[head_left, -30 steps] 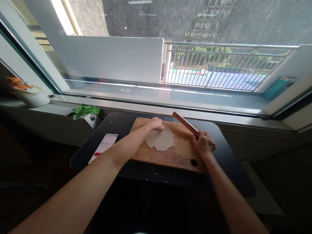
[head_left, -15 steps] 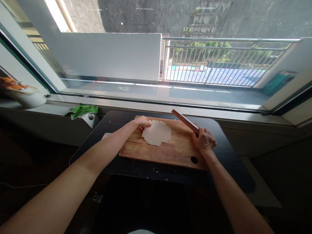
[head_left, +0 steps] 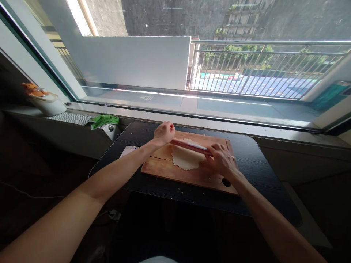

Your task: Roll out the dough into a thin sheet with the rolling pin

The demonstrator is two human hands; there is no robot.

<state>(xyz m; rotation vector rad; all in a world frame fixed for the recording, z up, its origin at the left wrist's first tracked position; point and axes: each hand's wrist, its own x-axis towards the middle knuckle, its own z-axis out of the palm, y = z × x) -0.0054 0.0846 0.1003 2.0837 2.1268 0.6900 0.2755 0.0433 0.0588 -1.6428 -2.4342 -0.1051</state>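
The rolling pin (head_left: 190, 146) spans the gap between the hands, lying across the sheet of dough (head_left: 186, 159), most of which shows on the person's side of it. The left hand (head_left: 165, 132) is curled nearly into a fist at the pin's left end; whether its fingers close on the wood, I cannot tell. The right hand (head_left: 221, 157) grasps the other end, fingers over the top. Rolling well here likely calls for equal weight from both hands, strokes square to the pin, and a lighter touch near the dough's ragged rim, so that it thins evenly. The pin's long axis slants from the left hand, farther from the person, down to the right hand, nearer. Beneath both hands, the wooden board (head_left: 164, 173) rests on the dark tabletop (head_left: 126, 135).
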